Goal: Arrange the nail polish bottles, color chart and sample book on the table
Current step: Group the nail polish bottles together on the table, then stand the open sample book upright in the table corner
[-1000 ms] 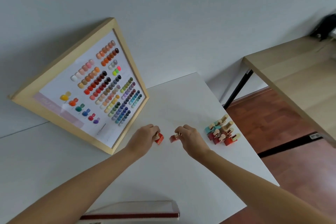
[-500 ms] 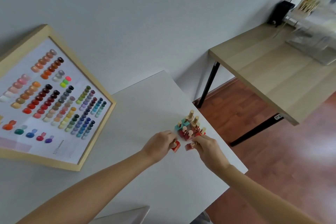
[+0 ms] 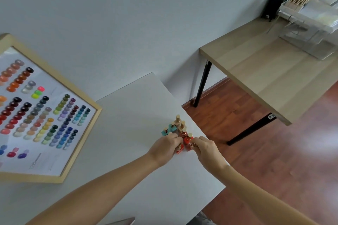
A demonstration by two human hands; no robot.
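Fingertips of my left hand point(image 3: 165, 147) are pinching together on a small red bottle point(image 3: 180, 149) by its gold cap, and the bottle is sitting on the white table point(image 3: 131, 129) just under my knuckles. My right hand point(image 3: 205, 149) is doing the same beside it, its fingers closing on the cap of a second red bottle point(image 3: 189, 148), which is touching or nearly touching the first. Both bottles are sitting at the near edge of the cluster of nail polish bottles point(image 3: 178, 129), which is standing close to the table's right edge: red ones nearest my hands, two teal ones to the left, pale beige ones with tall gold caps at the back. My forearms are reaching in from the bottom of the view and converging on that spot.

Further left, well apart from the bottles, the color chart point(image 3: 42, 113) in its light wooden frame is leaning against the wall, with rows of coloured sample dots running across its white sheet. At the bottom edge, a grey corner of something flat is just showing; I cannot tell what it is. Off to the right, a wooden side table point(image 3: 265, 71) on black legs is standing over a reddish wood floor point(image 3: 274, 160), and it is bearing a blurred clear organizer point(image 3: 311, 23) and a black object point(image 3: 274, 5).
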